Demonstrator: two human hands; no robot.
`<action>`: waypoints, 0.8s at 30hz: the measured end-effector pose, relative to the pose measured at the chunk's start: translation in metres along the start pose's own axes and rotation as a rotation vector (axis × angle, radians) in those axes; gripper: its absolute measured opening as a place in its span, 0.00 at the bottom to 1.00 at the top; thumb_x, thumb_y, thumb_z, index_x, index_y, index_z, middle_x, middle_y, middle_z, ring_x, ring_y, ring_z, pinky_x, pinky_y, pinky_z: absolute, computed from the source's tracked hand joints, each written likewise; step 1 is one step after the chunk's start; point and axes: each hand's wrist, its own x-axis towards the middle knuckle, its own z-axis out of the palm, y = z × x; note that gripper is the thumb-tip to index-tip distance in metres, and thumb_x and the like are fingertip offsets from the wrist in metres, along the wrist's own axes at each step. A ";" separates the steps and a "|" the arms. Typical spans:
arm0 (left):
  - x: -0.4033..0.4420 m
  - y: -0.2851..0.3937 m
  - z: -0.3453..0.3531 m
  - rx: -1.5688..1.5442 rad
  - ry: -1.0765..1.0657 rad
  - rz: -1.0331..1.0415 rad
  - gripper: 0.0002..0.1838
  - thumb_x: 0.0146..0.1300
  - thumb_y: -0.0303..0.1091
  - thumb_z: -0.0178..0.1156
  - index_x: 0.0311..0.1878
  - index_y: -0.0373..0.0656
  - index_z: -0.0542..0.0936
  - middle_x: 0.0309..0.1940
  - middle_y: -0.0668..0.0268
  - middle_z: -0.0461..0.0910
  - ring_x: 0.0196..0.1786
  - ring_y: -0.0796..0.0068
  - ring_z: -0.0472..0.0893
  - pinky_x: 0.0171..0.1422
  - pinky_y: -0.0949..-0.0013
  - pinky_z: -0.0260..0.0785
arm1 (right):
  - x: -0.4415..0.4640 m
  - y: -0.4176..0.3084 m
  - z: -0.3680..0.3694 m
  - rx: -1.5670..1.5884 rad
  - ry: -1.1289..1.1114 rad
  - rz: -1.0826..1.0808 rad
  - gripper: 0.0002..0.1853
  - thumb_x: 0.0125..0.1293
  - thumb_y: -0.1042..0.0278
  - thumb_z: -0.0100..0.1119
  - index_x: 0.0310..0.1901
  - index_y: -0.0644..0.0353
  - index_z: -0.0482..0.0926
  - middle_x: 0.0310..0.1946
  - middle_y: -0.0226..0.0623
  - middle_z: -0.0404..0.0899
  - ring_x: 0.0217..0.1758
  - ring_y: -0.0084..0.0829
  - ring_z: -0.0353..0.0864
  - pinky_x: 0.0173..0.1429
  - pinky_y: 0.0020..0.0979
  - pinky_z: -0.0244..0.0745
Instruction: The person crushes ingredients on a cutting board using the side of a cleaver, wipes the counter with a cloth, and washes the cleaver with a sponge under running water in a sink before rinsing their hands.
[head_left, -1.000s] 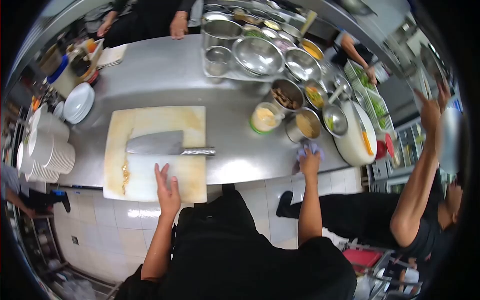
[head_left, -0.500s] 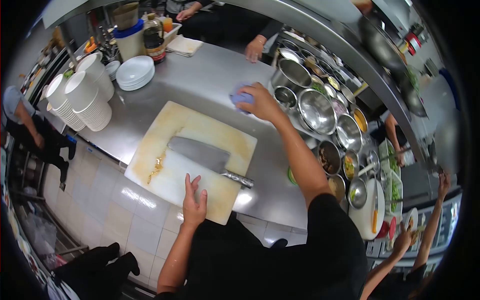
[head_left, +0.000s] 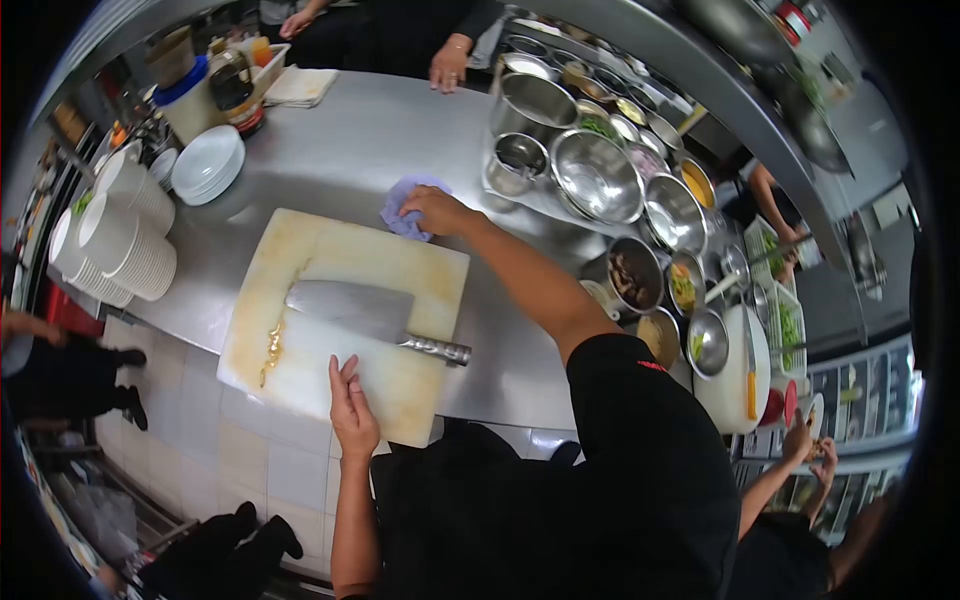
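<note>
Right hand clamped on crumpled lavender cloth, apparently wiping grey metal counter; left hand, empty, over rectangular white cutting board. Wiping onward would call for flat pressure.

Lilac cloth bunched on the counter, just past the board

The cloth is thin and rumpled, gathered into loose folds near the right part of the board's far edge; whether the two touch is unclear. The board is a thick pale slab with yellowish-brown stains, lying flat but askew, its near edge jutting over the counter's front. Across it rests a cleaver, flat on its side, broad grey blade to the left, silvery handle to the right, its butt just beyond the board's right edge.
</note>
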 end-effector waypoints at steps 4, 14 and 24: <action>-0.001 0.002 0.000 0.016 -0.034 0.006 0.27 0.78 0.28 0.41 0.77 0.33 0.55 0.64 0.50 0.75 0.63 0.62 0.76 0.69 0.63 0.66 | -0.080 0.016 0.002 -0.081 0.110 0.229 0.23 0.53 0.71 0.67 0.54 0.47 0.82 0.57 0.40 0.75 0.66 0.43 0.70 0.73 0.41 0.61; -0.003 -0.014 -0.009 0.021 -0.167 0.091 0.27 0.76 0.25 0.41 0.77 0.36 0.56 0.67 0.53 0.72 0.64 0.66 0.74 0.68 0.67 0.64 | -0.201 -0.057 0.044 -0.247 0.279 0.775 0.24 0.59 0.51 0.66 0.59 0.36 0.78 0.57 0.46 0.74 0.64 0.53 0.68 0.70 0.54 0.62; 0.000 -0.024 -0.014 -0.021 -0.226 0.121 0.30 0.74 0.25 0.41 0.78 0.39 0.52 0.67 0.52 0.71 0.59 0.67 0.73 0.65 0.70 0.63 | -0.405 -0.246 0.131 0.036 0.366 0.802 0.21 0.53 0.64 0.68 0.51 0.46 0.82 0.47 0.48 0.77 0.54 0.53 0.74 0.61 0.48 0.71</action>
